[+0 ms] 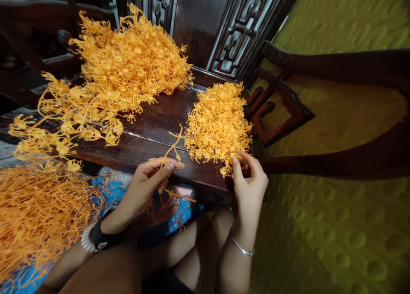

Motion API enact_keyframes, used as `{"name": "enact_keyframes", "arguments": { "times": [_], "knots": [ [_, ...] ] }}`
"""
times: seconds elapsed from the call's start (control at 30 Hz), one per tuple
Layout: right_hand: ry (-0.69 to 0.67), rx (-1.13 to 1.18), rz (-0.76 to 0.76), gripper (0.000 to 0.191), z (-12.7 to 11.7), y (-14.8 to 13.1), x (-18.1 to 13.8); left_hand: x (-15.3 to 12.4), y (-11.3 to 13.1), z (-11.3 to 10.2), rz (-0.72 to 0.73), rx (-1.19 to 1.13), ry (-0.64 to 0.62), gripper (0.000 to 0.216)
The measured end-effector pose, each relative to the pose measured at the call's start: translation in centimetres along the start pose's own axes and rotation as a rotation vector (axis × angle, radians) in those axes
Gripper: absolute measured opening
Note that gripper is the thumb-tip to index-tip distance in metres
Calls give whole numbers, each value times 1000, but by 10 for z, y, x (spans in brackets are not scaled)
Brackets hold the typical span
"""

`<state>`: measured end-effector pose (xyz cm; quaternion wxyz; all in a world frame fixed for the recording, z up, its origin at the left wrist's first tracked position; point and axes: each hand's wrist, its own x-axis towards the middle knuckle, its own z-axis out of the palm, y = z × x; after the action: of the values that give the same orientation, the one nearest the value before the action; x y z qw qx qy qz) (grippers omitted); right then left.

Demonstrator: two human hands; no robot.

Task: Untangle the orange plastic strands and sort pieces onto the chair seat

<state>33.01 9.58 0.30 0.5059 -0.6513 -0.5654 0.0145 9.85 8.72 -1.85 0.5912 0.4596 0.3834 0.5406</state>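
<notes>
My left hand (152, 176) is closed, with thumb and forefinger pinching a thin branched orange plastic stem (174, 147) that points up over the bench edge. My right hand (251, 174) is at the front right corner of a neat block of small spiky orange plastic pieces (219, 119). Its thumb and fingertips are pinched together on one spiky orange piece (226, 170) at the block's near edge. A larger loose heap of similar orange pieces on stems (128, 63) lies to the left and trails toward the bench's front edge.
Both piles rest on a dark wooden bench (153, 119) with a carved back (205, 24). Bare orange stems (38, 213) lie heaped on blue sheeting (112, 191) at lower left. A dark curved armrest (320, 170) stands at right before a yellow-green textured surface (320, 238).
</notes>
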Motion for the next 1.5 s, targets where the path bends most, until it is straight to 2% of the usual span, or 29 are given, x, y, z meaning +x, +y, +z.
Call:
{"name": "enact_keyframes", "arguments": {
  "times": [0.1, 0.17, 0.33, 0.4, 0.43, 0.5, 0.6, 0.67, 0.73, 0.8, 0.9, 0.93, 1.07, 1.13, 1.27, 1.37, 1.5],
  "knots": [
    [-54, -56, -39, 28, -4, 4, -4, 0, 0, -1, -31, 0, 1, 24],
    [-40, -63, -39, 33, -7, 0, -9, 0, 1, -1, -56, -4, 15, 26],
    [148, -2, -115, 30, -14, -23, -34, -2, 4, -1, -79, -57, 17, 32],
    [184, 73, -117, 25, -12, -35, -51, -4, 7, -1, -83, -66, -11, 32],
    [161, 123, -109, 24, -9, -40, -60, -6, 9, -1, -85, -71, -35, 32],
    [32, 236, -80, 25, 0, -51, -80, -10, 14, 1, -98, -94, -105, 32],
    [-206, 422, 11, 39, 17, -62, -104, -15, 21, 6, -127, -185, -226, 31],
    [-280, 495, 128, 46, 25, -64, -111, -15, 22, 9, -125, -238, -247, 29],
    [-291, 514, 230, 34, 26, -62, -110, -13, 19, 10, -110, -274, -227, 29],
    [-292, 499, 269, 15, 22, -59, -103, -11, 16, 9, -97, -301, -224, 30],
    [-291, 497, 311, 6, 14, -56, -94, -9, 12, 9, -100, -343, -267, 33],
    [-281, 532, 348, 6, 12, -55, -93, -9, 12, 9, -102, -351, -276, 33],
    [-233, 768, 520, 29, 12, -49, -100, -8, 12, 11, -105, -359, -328, 40],
    [-258, 813, 553, 29, 15, -44, -106, -8, 12, 11, -108, -366, -352, 44],
    [-384, 690, 506, 16, 21, -34, -113, -8, 12, 11, -122, -418, -338, 43],
    [-439, 620, 442, 24, 23, -31, -114, -7, 12, 12, -89, -484, -309, 39],
    [-504, 554, 427, 22, 22, -38, -110, -6, 14, 12, -73, -603, -319, 41]
  ]
}}
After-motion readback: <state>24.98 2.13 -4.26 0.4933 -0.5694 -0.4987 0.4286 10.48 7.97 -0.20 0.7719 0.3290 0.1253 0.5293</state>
